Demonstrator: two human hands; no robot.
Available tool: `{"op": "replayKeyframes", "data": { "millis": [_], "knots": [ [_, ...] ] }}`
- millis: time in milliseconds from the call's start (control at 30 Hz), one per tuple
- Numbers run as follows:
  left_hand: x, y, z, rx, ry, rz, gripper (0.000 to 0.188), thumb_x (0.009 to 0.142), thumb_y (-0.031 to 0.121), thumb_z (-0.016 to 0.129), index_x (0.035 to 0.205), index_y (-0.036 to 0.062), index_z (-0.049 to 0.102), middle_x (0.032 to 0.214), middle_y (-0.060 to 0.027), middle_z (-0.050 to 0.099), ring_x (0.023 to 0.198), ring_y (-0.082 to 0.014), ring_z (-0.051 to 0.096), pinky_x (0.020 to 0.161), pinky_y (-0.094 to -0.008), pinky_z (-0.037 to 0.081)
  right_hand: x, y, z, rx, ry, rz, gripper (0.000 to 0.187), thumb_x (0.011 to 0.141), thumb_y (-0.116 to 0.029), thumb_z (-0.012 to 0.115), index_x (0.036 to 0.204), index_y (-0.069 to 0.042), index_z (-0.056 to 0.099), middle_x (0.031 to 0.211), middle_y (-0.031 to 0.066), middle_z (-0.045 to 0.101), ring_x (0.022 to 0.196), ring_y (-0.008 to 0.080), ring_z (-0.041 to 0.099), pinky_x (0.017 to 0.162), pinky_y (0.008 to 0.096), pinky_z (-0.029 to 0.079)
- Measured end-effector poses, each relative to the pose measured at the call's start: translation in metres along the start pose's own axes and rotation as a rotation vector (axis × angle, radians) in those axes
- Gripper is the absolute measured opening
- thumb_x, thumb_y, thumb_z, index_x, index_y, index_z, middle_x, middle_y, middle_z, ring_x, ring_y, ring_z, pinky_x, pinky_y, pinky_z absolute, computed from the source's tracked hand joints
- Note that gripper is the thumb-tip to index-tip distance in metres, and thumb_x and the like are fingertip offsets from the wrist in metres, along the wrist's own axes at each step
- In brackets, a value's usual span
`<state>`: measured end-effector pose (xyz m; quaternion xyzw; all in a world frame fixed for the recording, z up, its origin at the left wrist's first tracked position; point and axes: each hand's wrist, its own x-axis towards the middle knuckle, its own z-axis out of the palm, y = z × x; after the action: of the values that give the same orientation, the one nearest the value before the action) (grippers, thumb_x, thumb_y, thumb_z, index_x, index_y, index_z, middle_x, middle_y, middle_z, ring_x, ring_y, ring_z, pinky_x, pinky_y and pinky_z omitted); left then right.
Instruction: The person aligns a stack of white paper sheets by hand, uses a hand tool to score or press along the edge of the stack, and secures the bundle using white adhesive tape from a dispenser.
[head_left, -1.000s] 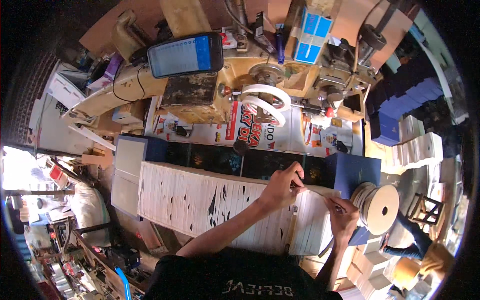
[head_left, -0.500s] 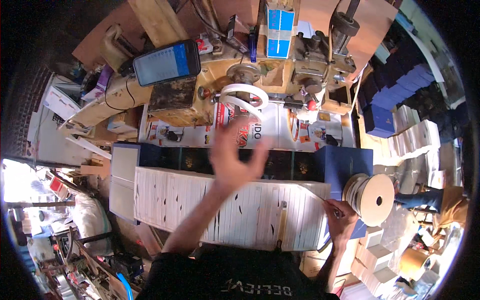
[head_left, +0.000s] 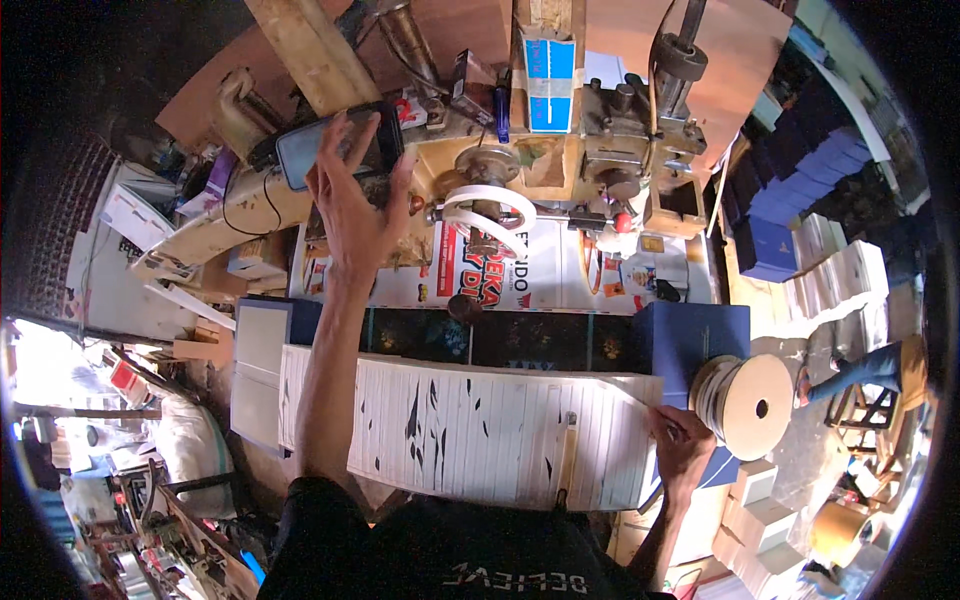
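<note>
The left hand (head_left: pixel 352 212) is raised far to the left of and beyond the spool (head_left: pixel 742 405), fingers spread, the left forearm (head_left: pixel 337 370) nearly straight. Just left of the spool, the right hand (head_left: pixel 683 445) has curled fingers; the right forearm (head_left: pixel 664 530) slants up to it.

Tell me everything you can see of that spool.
The spool has a tan, seemingly cardboard disc facing us, with a dark central hole; pale windings show behind. It stands roughly on edge near the right end of the paper row, overlapping a blue cover in view. The right hand is close; contact is unclear.
</note>
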<state>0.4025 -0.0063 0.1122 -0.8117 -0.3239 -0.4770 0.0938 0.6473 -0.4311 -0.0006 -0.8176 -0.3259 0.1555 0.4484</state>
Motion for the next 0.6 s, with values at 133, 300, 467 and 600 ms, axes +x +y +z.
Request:
{"op": "replayKeyframes", "data": {
  "millis": [133,300,467,600],
  "knots": [
    [0.001,-0.003,0.000,-0.018,-0.046,-0.022,0.075,0.097,0.032,0.074,0.153,-0.0006,0.035,0.142,-0.0078,0.069,0.141,-0.0302,0.051,0.116,-0.0478,0.027,0.000,-0.003,-0.001,-0.042,0.004,-0.057,0.018,0.083,0.001,0.082,0.100,0.006,0.079,0.083,0.0134,0.075,0.073,0.0182,0.073,0.069,0.0289,0.058],
    [0.000,0.002,0.002,-0.037,-0.024,-0.006,0.072,0.098,0.029,0.073,0.152,-0.0008,0.036,0.142,-0.0111,0.069,0.137,-0.0288,0.054,0.116,-0.0472,0.028,-0.003,-0.005,-0.004,-0.010,0.035,-0.057,0.017,0.084,0.000,0.082,0.100,0.006,0.079,0.083,0.0135,0.075,0.074,0.0182,0.073,0.069,0.0288,0.058],
    [0.001,0.002,0.004,-0.105,0.006,-0.036,0.072,0.099,0.028,0.073,0.153,-0.0016,0.035,0.143,-0.0149,0.068,0.135,-0.0281,0.056,0.117,-0.0466,0.026,-0.005,-0.009,-0.005,-0.017,0.013,-0.008,0.017,0.084,-0.001,0.083,0.100,0.005,0.079,0.085,0.0138,0.076,0.075,0.0187,0.074,0.071,0.0291,0.059],
    [-0.001,0.000,0.005,-0.108,0.011,-0.033,0.073,0.099,0.028,0.072,0.153,-0.0015,0.034,0.143,-0.0154,0.067,0.135,-0.0285,0.056,0.117,-0.0470,0.025,-0.004,-0.005,-0.005,0.010,-0.005,0.024,0.017,0.085,-0.002,0.083,0.100,0.006,0.079,0.087,0.0147,0.077,0.077,0.0195,0.075,0.073,0.0299,0.060]
  ]
}}
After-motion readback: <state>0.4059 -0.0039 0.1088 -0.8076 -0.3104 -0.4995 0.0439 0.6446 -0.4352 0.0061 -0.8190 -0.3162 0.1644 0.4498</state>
